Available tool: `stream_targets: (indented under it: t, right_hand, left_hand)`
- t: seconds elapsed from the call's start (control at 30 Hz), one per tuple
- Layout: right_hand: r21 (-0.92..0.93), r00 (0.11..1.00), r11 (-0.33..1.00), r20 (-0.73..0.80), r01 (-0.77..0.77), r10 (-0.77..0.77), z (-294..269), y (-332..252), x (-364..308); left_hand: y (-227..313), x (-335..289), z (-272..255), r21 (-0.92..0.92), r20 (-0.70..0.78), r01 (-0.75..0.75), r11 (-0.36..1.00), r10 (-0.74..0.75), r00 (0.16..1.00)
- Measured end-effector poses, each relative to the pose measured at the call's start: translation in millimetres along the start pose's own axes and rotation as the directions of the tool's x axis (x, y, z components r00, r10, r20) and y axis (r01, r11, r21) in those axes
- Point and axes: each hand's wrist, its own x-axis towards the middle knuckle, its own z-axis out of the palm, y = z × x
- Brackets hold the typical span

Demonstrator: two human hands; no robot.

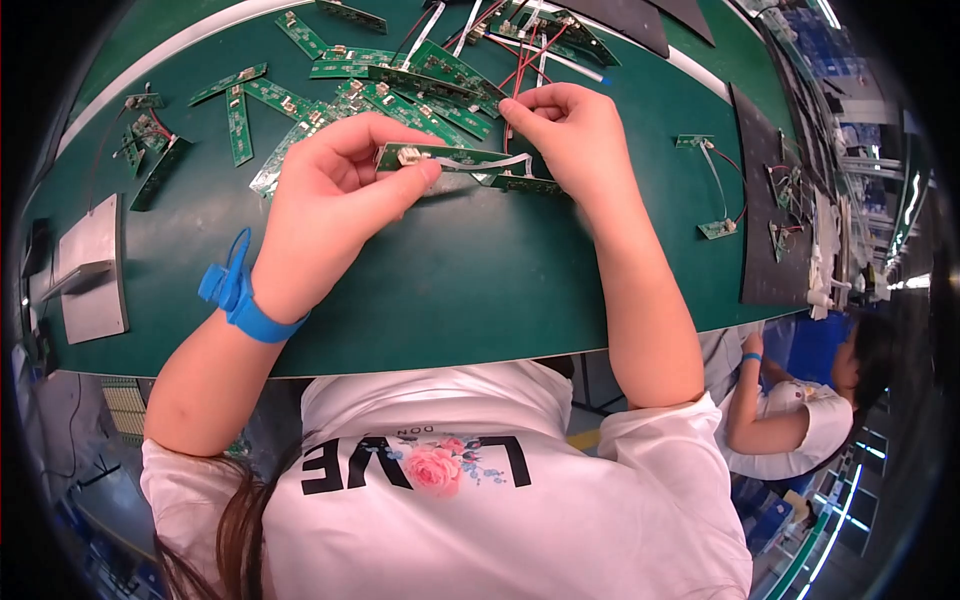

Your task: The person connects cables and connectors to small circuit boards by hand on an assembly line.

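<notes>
My left hand (340,175), with a blue wrist strap (240,300), grips a narrow green circuit board (460,156) between thumb and fingers. A white connector (410,156) sits at the board's left end, by my thumb. From there a white flat cable (485,165) runs right, to a second green board (525,184) below my right hand. My right hand (565,125) is closed in a pinch beside thin red wires (521,70). What lies between its fingertips is too small to make out.
Loose green circuit boards (400,100) lie piled beyond my hands on the green table (450,290). Wired boards (150,150) and a grey metal plate (92,270) are at the left. A cabled board pair (715,185) and a black mat (765,230) lie right, near another person (800,410).
</notes>
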Motion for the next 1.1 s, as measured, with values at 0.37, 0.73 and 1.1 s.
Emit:
stream_targets:
  t: [0.37, 0.73, 1.1]
  right_hand:
    - [0.635, 0.991, 0.763, -0.026, 0.119, -0.133, -8, 1, -17]
    - [0.92, 0.933, 0.214, 0.351, -0.328, -0.081, -3, -17, -24]
    - [0.52, 0.775, 0.624, -0.126, 0.583, -0.619, 14, -24, -49]
  left_hand:
    - [-8, 2, -4, -0.023, -0.129, -0.166, 0.986, 0.162, 0.978]
    - [-4, 2, 2, -0.14, -0.091, -0.166, 0.976, 0.154, 0.984]
    - [-1, -3, 4, 0.047, -0.168, -0.149, 0.988, 0.155, 0.974]
